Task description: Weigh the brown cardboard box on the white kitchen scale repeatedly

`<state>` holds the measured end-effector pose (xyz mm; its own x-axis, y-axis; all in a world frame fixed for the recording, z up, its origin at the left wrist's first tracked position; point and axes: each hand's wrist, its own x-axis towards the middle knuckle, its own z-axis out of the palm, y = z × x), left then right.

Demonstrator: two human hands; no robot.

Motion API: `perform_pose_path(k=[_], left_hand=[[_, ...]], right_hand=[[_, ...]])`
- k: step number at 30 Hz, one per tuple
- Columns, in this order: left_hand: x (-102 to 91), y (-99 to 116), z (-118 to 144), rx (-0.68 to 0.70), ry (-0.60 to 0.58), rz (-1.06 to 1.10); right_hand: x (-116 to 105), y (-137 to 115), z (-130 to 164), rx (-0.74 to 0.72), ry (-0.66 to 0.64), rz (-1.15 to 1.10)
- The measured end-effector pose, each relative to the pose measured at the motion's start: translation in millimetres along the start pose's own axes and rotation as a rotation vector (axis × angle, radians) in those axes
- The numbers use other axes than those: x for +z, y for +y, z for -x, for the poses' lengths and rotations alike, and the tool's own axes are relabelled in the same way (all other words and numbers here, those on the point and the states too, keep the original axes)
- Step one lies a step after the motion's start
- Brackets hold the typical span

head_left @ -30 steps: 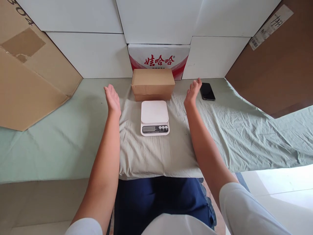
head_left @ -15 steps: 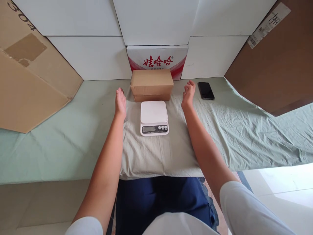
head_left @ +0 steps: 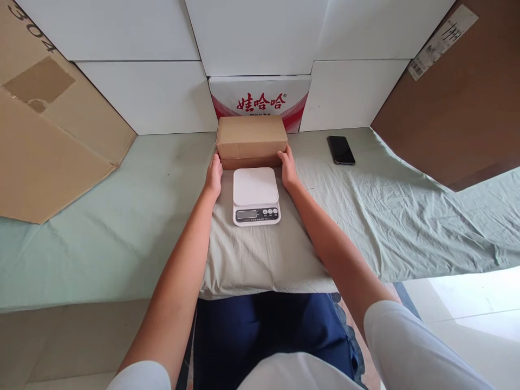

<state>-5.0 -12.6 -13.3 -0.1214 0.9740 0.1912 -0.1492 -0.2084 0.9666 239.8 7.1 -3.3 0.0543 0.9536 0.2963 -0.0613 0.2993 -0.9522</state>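
Note:
A brown cardboard box (head_left: 252,131) rests on the cloth-covered table in front of me. My left hand (head_left: 214,174) presses against its left end, and my right hand (head_left: 288,167) grips its right end near the front corner. Between them the two hands hold the box; some fingertips are hidden along its sides. Just nearer to me, between my wrists, lies a white kitchen scale (head_left: 255,187). Its display (head_left: 247,214) looks blank, and nothing sits on its platform.
Right of the box lies a black smartphone (head_left: 341,150). A white-and-red printed carton (head_left: 260,89) stands behind the box. Large cardboard sheets flank the table at left (head_left: 60,146) and right (head_left: 450,108). White panels (head_left: 142,97) form the back. A green-grey cloth (head_left: 162,216) covers the table.
Both hands have moved inward from beside the box and now touch its two ends. The box and the scale have stayed in place.

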Motion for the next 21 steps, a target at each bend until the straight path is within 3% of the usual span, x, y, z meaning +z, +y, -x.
perform_pose_path(k=[21], left_hand=[[-1.1,-4,0,0.055,-0.018,0.010]], right_hand=[[4,-13,9,-0.011,-0.014,0.046]])
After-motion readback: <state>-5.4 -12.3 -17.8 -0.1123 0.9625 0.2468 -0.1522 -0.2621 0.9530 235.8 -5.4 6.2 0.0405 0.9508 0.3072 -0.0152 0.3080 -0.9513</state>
